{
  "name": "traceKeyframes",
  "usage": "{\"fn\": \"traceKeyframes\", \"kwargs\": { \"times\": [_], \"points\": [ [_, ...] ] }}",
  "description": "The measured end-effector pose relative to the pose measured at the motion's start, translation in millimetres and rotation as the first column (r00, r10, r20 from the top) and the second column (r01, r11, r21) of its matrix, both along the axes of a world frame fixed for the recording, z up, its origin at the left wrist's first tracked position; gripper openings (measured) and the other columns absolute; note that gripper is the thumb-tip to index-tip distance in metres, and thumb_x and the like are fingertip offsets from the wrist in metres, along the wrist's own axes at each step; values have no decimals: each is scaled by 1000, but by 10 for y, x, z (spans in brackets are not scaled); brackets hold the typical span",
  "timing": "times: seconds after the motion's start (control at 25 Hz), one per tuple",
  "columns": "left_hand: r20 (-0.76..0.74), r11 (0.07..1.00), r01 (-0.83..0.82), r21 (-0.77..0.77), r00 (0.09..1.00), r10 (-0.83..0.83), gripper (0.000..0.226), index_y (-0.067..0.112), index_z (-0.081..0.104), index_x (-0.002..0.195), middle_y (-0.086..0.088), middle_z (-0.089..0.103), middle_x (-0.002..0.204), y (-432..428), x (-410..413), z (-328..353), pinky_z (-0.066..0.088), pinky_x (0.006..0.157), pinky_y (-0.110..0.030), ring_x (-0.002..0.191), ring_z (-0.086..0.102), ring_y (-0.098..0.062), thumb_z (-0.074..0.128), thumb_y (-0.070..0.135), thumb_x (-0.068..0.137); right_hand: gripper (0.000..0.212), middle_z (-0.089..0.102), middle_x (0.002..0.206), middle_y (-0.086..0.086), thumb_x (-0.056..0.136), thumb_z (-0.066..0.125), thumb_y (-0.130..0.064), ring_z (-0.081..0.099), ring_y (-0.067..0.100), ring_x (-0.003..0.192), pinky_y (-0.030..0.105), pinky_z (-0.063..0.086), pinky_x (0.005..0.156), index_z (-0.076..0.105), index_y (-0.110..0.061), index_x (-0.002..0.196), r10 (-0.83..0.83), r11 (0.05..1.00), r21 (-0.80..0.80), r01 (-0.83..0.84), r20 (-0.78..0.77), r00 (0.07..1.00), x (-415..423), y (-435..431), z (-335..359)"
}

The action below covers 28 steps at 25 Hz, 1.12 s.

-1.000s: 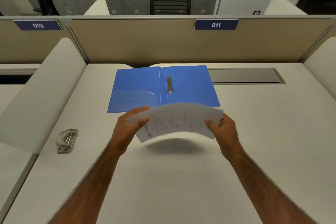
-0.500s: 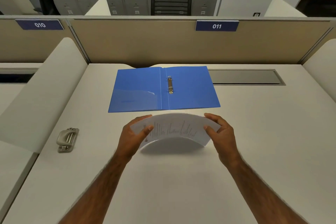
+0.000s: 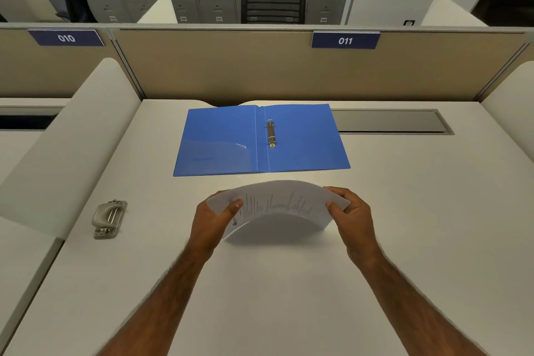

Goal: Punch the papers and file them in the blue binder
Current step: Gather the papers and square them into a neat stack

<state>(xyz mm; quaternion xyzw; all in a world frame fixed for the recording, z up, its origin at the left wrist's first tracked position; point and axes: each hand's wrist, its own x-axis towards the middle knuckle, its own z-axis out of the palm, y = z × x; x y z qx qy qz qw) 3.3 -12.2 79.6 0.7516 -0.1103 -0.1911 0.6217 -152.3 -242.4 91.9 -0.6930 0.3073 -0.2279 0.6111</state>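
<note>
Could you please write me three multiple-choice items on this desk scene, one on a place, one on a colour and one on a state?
1. Where is the hole punch?
A. on the binder
B. on the desk, left of the hands
C. in the right hand

2. What colour is the binder?
A. red
B. black
C. blue

3. How are the papers held?
A. bowed upward between both hands
B. flat on the desk
C. filed on the rings

Answers: 1 B, it sits alone at left. 2 C, its open covers are blue. 3 A, left hand and right hand each grip an end.

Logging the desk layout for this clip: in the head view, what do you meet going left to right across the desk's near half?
Grey metal hole punch → left hand → arched stack of white printed papers → right hand.
</note>
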Motion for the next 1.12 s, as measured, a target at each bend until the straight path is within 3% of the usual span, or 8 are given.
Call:
{"fn": "traceKeyframes", "kwargs": {
  "times": [0.16,0.28,0.4,0.6,0.76,0.88,1.0,1.12],
  "points": [
    [-36,998,-61,4,997,61,15,27,67,108,-1,73,99,-35,-29,-39,58,83,-37,90,70,-23,66,23,93,26,72,95,-6,98,55,-12,67,17,92,20,55,71,67,-36,99,-26,999,-24,25,-51,998,-15,11,-40],
    [-28,999,-48,4,998,48,21,22,68,113,-3,73,100,-56,10,8,59,79,-33,90,70,-24,68,24,92,29,72,95,-4,97,56,-9,67,14,89,19,55,67,67,-36,98,-19,999,-42,19,-8,1000,-4,-1,21],
    [-40,999,-23,43,999,24,36,16,68,118,-6,73,103,-46,7,-21,59,84,-40,92,70,-27,72,32,86,24,71,98,-1,96,58,-7,66,15,93,14,53,64,65,-27,107,-6,1000,-1,6,-39,999,-2,-1,-36],
    [-76,996,-40,75,996,46,26,16,65,120,-4,72,103,-103,13,-44,57,90,-46,94,68,-24,65,21,94,19,69,95,-4,97,57,-11,65,19,95,14,50,66,64,-24,109,-22,1000,-1,22,-125,992,21,-19,-149],
    [115,986,-65,151,992,48,8,25,68,90,6,67,80,-136,93,285,52,65,-29,76,62,-21,63,21,96,23,73,98,0,90,64,-5,69,25,95,30,57,76,66,-17,110,-39,998,45,43,-79,996,-34,-146,-75],
    [316,917,119,381,915,-250,17,15,72,91,-2,70,85,-139,277,764,44,65,-26,78,61,-19,59,22,98,28,76,98,7,85,70,-6,72,26,91,45,57,85,69,-21,108,28,999,30,-26,-85,996,-113,-308,194],
    [298,738,280,614,784,-545,26,15,73,92,-2,70,89,-283,363,1242,42,65,-26,81,62,-17,52,26,101,23,77,92,2,82,75,-10,75,22,82,40,58,84,71,-20,103,279,957,-12,-289,-226,933,-67,-378,571],
    [284,646,379,663,671,-685,21,25,70,83,3,69,87,-520,271,1502,44,66,-32,80,63,-16,56,27,99,17,77,95,-1,83,75,-16,74,20,84,36,57,79,73,-21,100,478,865,-5,-502,-297,827,90,-165,706]
  ]
}}
